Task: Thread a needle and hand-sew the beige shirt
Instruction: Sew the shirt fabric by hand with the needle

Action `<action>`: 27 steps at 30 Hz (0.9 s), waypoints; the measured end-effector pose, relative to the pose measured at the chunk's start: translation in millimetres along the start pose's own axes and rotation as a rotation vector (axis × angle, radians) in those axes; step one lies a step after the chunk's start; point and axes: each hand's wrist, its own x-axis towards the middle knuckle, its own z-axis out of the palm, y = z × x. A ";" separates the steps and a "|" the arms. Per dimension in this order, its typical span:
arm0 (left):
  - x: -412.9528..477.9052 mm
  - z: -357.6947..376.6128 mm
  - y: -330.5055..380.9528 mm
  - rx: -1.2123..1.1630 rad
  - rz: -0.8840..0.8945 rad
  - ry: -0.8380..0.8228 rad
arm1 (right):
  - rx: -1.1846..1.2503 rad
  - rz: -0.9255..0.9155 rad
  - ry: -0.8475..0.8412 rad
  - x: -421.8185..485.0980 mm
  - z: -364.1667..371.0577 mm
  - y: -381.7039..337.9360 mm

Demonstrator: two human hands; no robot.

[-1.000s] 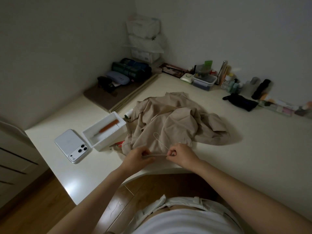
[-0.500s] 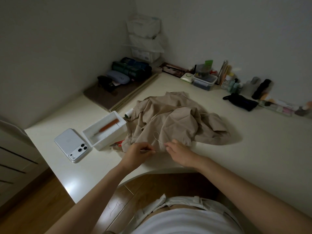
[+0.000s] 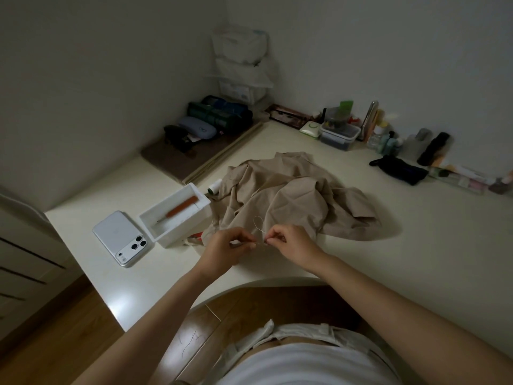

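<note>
Needle not resolvable. Only a thin strand (image 3: 261, 243) shows between the pinched fingertips of left hand (image 3: 224, 248) and right hand (image 3: 288, 243); needle or thread, can't tell. Beige shirt (image 3: 291, 195) hides part of a spool (image 3: 215, 187) and most of a red item (image 3: 197, 234). Bottles (image 3: 384, 137) blurred, labels unreadable. Drawer unit (image 3: 16, 259) cut off by left edge.

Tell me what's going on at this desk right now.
A person works at the cream-white desk, hands close together at the near edge of the crumpled beige shirt. The left hand pinches what looks like a thin needle, and the right hand pinches a pale thread whose loop rises over the cloth. Whether the needle is threaded is too fine to tell. A white open box holding an orange-handled tool and a white phone lie to the left, untouched.
</note>
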 end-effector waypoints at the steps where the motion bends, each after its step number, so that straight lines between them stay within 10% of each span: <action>1: 0.1 -1.1 -0.4 -0.002 0.005 0.009 | -0.010 0.000 -0.005 -0.2 0.2 0.0; 27: 0.8 -1.2 0.1 -0.111 -0.050 0.001 | 0.263 0.002 -0.158 -2.4 -0.3 -1.9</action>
